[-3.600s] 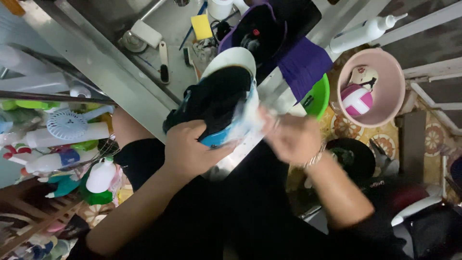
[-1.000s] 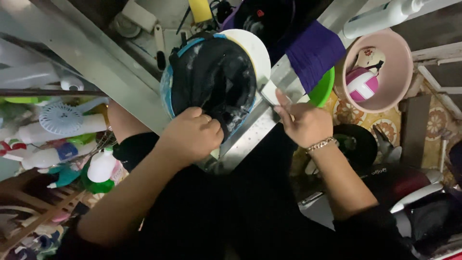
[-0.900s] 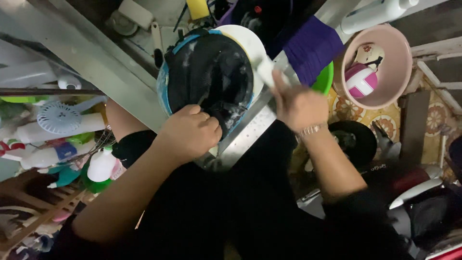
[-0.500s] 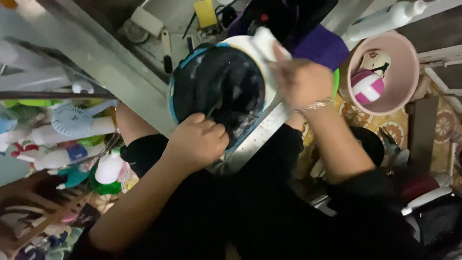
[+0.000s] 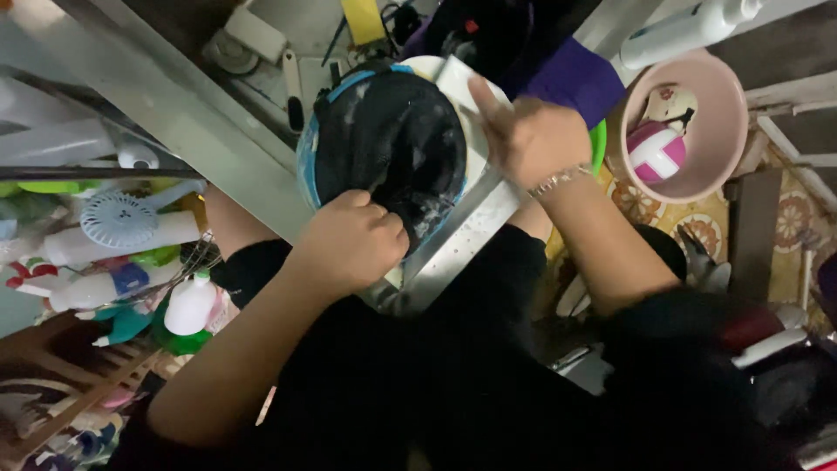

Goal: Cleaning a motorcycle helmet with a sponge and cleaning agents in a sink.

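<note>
Left hand (image 5: 353, 244) clenched on lower edge of wet black shoe (image 5: 392, 148), held over metal sink (image 5: 261, 52). Right hand (image 5: 532, 135) closed on white brush (image 5: 460, 83) against shoe's rim. Pink basin (image 5: 719, 131) at right.

A pink plastic basin (image 5: 728, 166) (holding a pink-and-white ball (image 5: 656, 152)) sits right of the hands; white spray bottles (image 5: 122, 231) stand left.
</note>
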